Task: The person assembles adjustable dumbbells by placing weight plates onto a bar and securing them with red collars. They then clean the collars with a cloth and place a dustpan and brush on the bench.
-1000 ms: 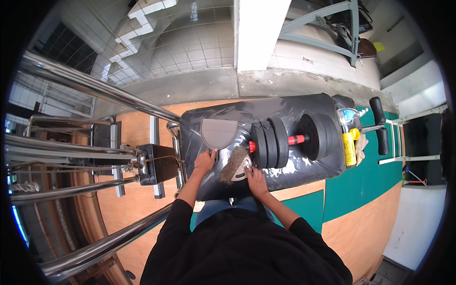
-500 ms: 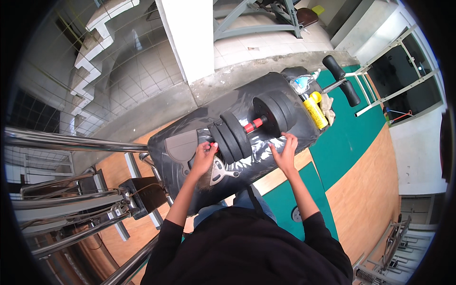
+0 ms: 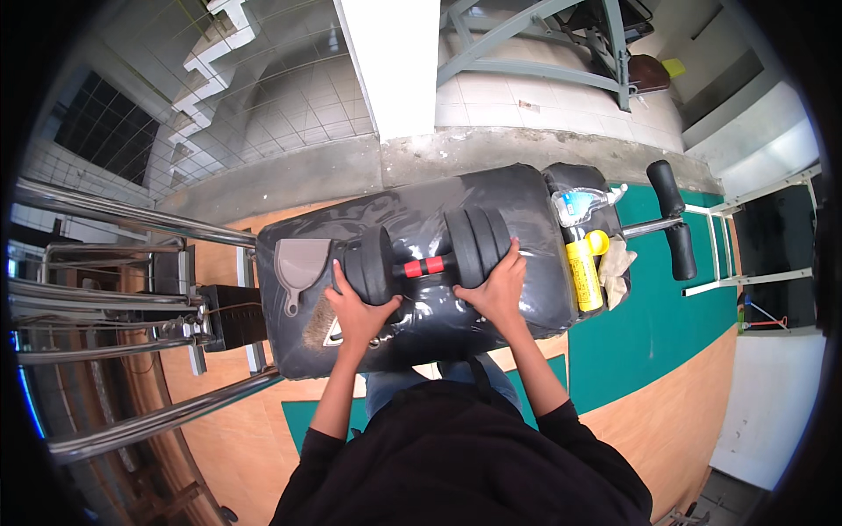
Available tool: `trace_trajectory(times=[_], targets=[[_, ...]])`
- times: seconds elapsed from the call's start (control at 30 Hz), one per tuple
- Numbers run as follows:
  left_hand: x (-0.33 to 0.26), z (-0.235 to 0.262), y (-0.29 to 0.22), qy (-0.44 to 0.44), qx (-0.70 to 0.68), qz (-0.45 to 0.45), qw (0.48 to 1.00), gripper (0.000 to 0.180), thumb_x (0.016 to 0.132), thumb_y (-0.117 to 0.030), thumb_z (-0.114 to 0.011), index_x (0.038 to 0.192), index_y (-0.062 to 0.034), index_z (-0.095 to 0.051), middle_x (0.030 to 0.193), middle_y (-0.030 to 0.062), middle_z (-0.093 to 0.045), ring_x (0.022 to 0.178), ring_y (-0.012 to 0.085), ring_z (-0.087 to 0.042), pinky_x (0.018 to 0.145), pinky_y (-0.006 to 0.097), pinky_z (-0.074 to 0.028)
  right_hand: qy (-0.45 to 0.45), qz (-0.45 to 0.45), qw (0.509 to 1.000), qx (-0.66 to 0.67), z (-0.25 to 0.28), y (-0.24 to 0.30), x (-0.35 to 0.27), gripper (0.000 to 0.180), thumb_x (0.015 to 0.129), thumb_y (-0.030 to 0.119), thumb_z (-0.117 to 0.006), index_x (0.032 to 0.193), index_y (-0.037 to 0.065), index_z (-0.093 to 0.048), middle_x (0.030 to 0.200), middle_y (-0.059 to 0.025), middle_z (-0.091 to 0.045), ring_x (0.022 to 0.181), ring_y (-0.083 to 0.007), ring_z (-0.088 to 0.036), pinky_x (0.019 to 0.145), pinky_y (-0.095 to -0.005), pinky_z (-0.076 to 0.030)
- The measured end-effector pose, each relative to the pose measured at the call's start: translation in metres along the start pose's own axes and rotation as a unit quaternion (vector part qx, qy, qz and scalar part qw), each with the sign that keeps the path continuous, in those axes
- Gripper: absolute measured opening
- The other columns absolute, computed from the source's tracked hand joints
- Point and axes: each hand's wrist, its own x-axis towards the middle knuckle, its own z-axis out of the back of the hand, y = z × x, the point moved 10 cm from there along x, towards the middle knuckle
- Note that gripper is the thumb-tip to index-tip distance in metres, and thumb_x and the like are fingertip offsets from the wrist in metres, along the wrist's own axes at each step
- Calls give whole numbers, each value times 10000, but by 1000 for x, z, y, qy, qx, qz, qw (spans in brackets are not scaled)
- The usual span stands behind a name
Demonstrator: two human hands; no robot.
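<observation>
A black dumbbell (image 3: 474, 245) with red bands on its bar lies across a black padded bench (image 3: 526, 193). My left hand (image 3: 360, 311) grips the near side of its left plates, thumb toward the bar and fingers around the outer side. On the right plates my right hand (image 3: 495, 294) has the same kind of hold, its thumb at their inner edge. A grey-brown dustpan (image 3: 300, 261) lies left of the dumbbell. Beside my left wrist is a hand brush (image 3: 317, 328), partly hidden by that hand and forearm.
On the bench's right end are a clear spray bottle (image 3: 574, 206), a yellow canister (image 3: 583, 273) and a crumpled beige cloth (image 3: 617, 263). Black foam rollers (image 3: 667, 188) stick out beyond it. Chrome rails (image 3: 167, 408) flank the left end; a concrete ledge (image 3: 333, 188) runs behind.
The dumbbell now sits turned more level in view, with both hands against its plates. My left hand has left the bar's left end; the dustpan appears turned. The view has swung.
</observation>
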Motion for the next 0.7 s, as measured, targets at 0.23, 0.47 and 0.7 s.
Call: trace_trajectory(times=[0.23,0.47,0.7], targets=[[13,2,-31,-12,46,58,997,1173,509,-356,-855,1488,-157,-240,1132,311,-390,1060,476,-464,974,486,-397,6,54,998,26,15,-7,50,1245,441,350,-900,1379,-100,-217,1120,-260,-420,1048,-406,-440,917,-474,-394],[5,-15,-57,21,53,120,991,1198,498,-410,-858,1489,-150,-237,1173,344,-393,1083,512,-471,984,489,-410,63,62,996,-9,33,-24,84,1255,435,352,-911,1394,-76,-224,1179,-263,-429,1122,-429,-444,924,-499,-424],[9,-45,-95,43,59,91,993,1194,500,-442,-858,1486,-129,-261,1176,327,-404,1077,485,-493,967,469,-425,41,55,997,-30,66,-60,95,1210,453,312,-902,1374,-115,-243,1178,-293,-453,1118,-447,-466,968,-463,-409]])
